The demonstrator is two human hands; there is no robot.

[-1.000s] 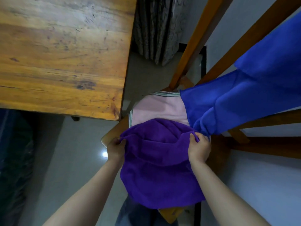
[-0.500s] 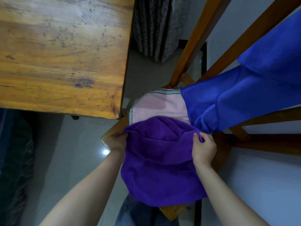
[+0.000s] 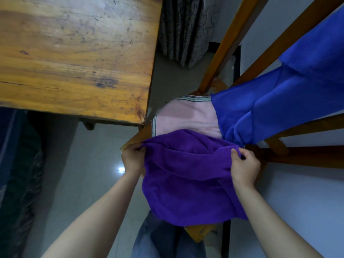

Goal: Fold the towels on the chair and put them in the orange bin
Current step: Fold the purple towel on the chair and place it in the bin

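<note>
Your left hand and right hand each pinch a top corner of the fuzzy purple microfibre towel, fingers curled into the cloth. It sags over the near edge of the orange-brown wooden chair seat, overlapping the pale pink stripe-edged towel. I'd lift both corners level and pull it taut before folding, so the pink one doesn't drag along. No orange bin in view.

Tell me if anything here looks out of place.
The blue towel hangs askew off the chair back, its bunched end over the pink towel. The purple towel, gripped by the left hand and right hand, is rumpled.
</note>
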